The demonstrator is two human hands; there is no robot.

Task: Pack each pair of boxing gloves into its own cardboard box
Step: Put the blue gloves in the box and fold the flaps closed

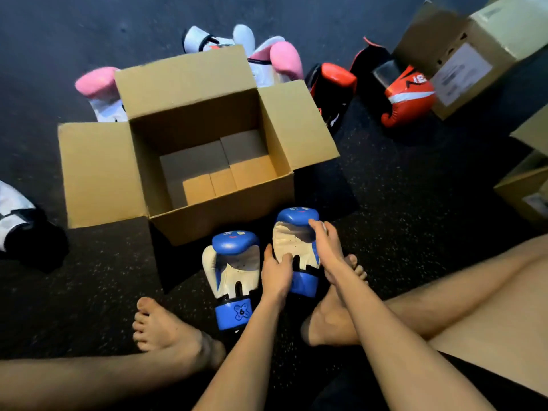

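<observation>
Two blue and white boxing gloves lie palm up on the dark floor in front of an open cardboard box (225,216) with nothing inside. My left hand (277,269) grips the right-hand blue glove (292,237) at its lower left edge, thumb on the white palm. My right hand (324,247) holds the same glove along its right side, fingers reaching to its top. The other blue glove (232,269) lies untouched to the left.
Pink and white gloves (284,59) lie behind the box, red and black gloves (407,94) at the back right. More cardboard boxes (474,54) stand at the right. A white and black glove (17,221) lies at the left edge. My bare feet and legs flank the blue gloves.
</observation>
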